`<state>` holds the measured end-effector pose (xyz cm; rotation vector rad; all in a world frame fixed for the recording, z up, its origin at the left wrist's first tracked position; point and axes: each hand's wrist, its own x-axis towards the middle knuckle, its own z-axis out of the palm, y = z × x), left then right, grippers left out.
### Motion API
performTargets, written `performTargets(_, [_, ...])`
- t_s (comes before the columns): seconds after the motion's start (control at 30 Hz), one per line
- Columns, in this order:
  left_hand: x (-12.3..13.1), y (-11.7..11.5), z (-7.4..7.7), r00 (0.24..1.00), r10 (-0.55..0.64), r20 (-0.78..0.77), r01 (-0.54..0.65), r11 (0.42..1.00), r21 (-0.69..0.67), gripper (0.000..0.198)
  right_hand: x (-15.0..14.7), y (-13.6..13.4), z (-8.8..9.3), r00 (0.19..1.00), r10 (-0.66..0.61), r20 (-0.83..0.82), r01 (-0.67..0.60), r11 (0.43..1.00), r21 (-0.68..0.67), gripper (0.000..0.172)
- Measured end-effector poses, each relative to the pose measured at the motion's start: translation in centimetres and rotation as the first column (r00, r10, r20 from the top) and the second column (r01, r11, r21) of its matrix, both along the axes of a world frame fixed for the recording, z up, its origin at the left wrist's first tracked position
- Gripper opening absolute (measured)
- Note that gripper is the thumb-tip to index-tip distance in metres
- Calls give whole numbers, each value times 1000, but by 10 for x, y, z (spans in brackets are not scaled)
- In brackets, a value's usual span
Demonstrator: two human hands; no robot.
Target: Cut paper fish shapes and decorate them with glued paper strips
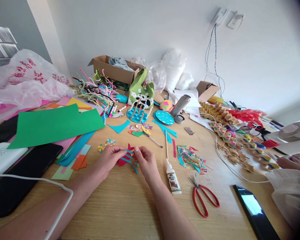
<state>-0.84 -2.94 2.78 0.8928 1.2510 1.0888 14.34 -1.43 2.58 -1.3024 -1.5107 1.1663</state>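
Note:
My left hand (111, 161) pinches the left side of a small red paper cutout (122, 162) crossed by narrow blue paper strips (126, 157). At its right edge, my right hand (147, 163) has thumb and fingers closed together on the piece. Part of the cutout is hidden by my fingers. A loose blue strip (135, 169) lies just below it. Behind my left hand sit small confetti-covered paper shapes (110, 142). To the right of my right hand, a white glue bottle (173, 180) lies with a thin stick at its tip, and red-handled scissors (202, 196) rest open on the table.
Coloured paper sheets (55, 125) and a black phone (27, 176) lie left. Paper scraps (191, 158) are heaped right of the glue. A metal flask (182, 106), green panda bag (142, 93) and cardboard box (112, 68) stand behind. Another person's hand (293, 162) is far right, near a phone (255, 210).

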Motion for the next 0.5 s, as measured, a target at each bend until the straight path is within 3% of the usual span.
performTargets(0.23, [1,-1,0,998,-37,-55,40,998,56,18,-1,0,-4,994,57,-92,-67,992,-105,37])
performTargets(0.5, [1,0,3,995,1,96,7,996,-85,23,-2,-1,-1,993,32,-112,-46,991,-127,34])
